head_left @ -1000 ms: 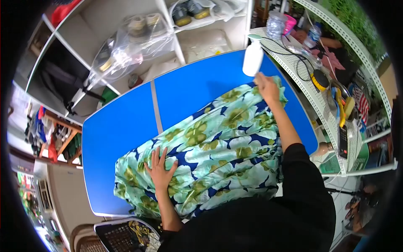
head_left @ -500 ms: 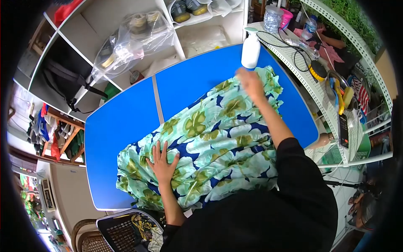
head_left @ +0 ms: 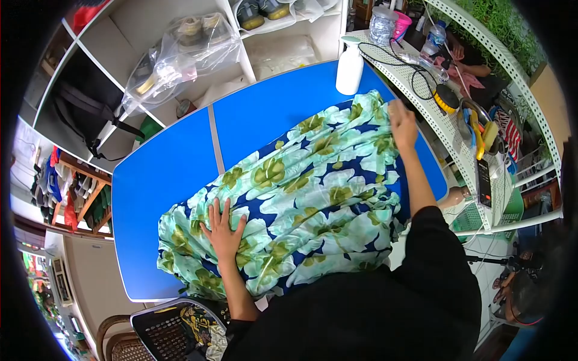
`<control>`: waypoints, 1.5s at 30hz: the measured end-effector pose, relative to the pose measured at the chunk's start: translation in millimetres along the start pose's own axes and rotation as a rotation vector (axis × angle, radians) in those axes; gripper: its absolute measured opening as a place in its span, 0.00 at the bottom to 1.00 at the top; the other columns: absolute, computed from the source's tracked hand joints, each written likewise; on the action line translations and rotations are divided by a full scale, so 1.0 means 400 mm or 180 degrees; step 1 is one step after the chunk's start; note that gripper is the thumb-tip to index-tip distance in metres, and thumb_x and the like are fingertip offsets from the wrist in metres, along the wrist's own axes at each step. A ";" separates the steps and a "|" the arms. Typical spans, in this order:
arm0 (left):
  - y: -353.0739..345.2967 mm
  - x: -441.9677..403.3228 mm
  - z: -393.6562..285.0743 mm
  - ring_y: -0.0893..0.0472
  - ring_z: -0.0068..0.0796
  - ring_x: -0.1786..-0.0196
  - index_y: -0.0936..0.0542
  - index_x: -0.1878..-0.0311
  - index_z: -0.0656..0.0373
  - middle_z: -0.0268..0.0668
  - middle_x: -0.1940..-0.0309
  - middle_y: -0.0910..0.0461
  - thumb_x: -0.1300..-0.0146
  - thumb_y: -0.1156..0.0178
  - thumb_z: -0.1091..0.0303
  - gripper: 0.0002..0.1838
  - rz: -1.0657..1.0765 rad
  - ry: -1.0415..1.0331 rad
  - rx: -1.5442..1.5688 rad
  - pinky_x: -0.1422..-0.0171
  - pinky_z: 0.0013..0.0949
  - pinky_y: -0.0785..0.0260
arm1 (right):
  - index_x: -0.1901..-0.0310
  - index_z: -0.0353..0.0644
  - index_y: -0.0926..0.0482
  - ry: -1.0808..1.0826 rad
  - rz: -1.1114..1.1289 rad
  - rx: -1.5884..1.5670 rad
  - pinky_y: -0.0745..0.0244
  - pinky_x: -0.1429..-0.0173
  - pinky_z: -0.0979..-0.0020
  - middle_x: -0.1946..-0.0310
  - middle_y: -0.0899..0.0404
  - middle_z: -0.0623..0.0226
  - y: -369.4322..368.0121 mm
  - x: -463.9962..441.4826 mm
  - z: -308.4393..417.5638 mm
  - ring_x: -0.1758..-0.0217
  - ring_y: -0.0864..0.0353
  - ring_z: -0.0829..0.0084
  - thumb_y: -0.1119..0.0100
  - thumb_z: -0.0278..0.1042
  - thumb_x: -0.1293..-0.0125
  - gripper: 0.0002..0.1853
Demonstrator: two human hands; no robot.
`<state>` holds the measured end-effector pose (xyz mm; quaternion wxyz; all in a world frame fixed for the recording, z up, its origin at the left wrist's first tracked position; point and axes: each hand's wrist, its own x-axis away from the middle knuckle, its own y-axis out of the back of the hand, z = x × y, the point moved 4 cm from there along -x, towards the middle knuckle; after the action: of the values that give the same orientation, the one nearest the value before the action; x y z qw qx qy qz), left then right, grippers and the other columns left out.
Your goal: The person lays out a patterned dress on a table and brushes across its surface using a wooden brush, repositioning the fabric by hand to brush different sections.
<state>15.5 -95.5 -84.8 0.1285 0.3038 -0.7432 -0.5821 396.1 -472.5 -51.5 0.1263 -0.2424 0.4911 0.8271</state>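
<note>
A wrinkled floral cloth (head_left: 325, 180) in mint green, olive and navy lies spread across the blue table (head_left: 156, 162). Whether it is a garment cannot be made out from its shape. On its left part my left hand (head_left: 224, 234) rests flat with the fingers spread. My right hand (head_left: 403, 126) is at the cloth's far right edge, its fingers curled and closed on the fabric there. Just beyond that edge stands a white pump bottle (head_left: 349, 67), apart from both hands.
A white cubby shelf (head_left: 241, 66) with bagged shoes borders the table's far side. Along the right runs a perforated metal rack (head_left: 391, 63) holding jars, cables and a yellow brush (head_left: 445, 99). A black basket (head_left: 174, 331) with cloth sits near left. Another person's hand shows behind the rack.
My right hand has moved right to the cloth's edge, and the cloth's right side is pulled out flatter. My left hand stays flat on the cloth. The view has shifted slightly.
</note>
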 end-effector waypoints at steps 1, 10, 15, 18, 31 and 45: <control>0.001 -0.003 0.000 0.45 0.36 0.28 0.31 0.37 0.36 0.29 0.31 0.41 0.45 0.41 0.44 0.31 -0.0005 0.0036 0.0055 0.29 0.63 0.66 | 0.42 0.53 0.29 -0.0252 -0.0337 0.0005 0.25 0.59 0.58 0.59 0.25 0.56 0.010 -0.016 -0.013 0.60 0.23 0.55 0.47 0.32 0.41 0.23; 0.014 -0.171 -0.083 0.30 0.36 0.46 0.22 0.56 0.43 0.29 0.51 0.27 0.42 0.42 0.56 0.12 -0.1130 -0.0045 0.0141 0.38 0.52 0.49 | 0.41 0.56 0.32 0.2595 0.0999 -0.1118 0.24 0.58 0.60 0.57 0.27 0.61 -0.093 0.159 0.429 0.61 0.22 0.57 0.42 0.28 0.47 0.29; -0.037 -0.162 -0.037 0.29 0.35 0.50 0.22 0.59 0.46 0.29 0.59 0.26 0.40 0.43 0.59 0.08 -0.0659 0.0088 0.0524 0.41 0.46 0.48 | 0.43 0.63 0.31 0.1038 0.0528 -0.0598 0.25 0.58 0.55 0.61 0.24 0.55 -0.206 -0.028 0.167 0.62 0.22 0.51 0.50 0.31 0.42 0.24; -0.048 -0.159 -0.039 0.28 0.35 0.52 0.22 0.60 0.46 0.30 0.61 0.26 0.39 0.44 0.60 0.07 -0.0467 -0.0066 0.0399 0.43 0.44 0.48 | 0.41 0.61 0.31 -0.0161 -0.0135 -0.0239 0.25 0.60 0.55 0.59 0.24 0.52 -0.152 -0.078 0.062 0.62 0.22 0.49 0.50 0.32 0.41 0.24; -0.038 -0.153 -0.032 0.29 0.35 0.55 0.23 0.60 0.49 0.31 0.62 0.26 0.38 0.46 0.63 0.06 -0.0565 0.0106 0.0414 0.45 0.44 0.48 | 0.43 0.52 0.27 0.0575 0.0511 -0.0671 0.27 0.52 0.62 0.54 0.24 0.59 -0.073 -0.012 0.091 0.55 0.24 0.59 0.45 0.30 0.40 0.22; 0.060 -0.142 0.049 0.28 0.38 0.49 0.20 0.59 0.48 0.32 0.58 0.24 0.43 0.41 0.63 0.09 -0.1447 0.0181 0.1390 0.41 0.48 0.46 | 0.37 0.51 0.33 0.1065 0.0742 -0.0294 0.28 0.47 0.62 0.50 0.26 0.54 -0.061 0.066 0.020 0.50 0.25 0.53 0.46 0.27 0.39 0.27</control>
<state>42.2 -42.6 -58.5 -0.0524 0.4987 -0.7598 -0.4139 382.2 -454.4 -80.4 -0.0648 -0.3234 0.4916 0.8060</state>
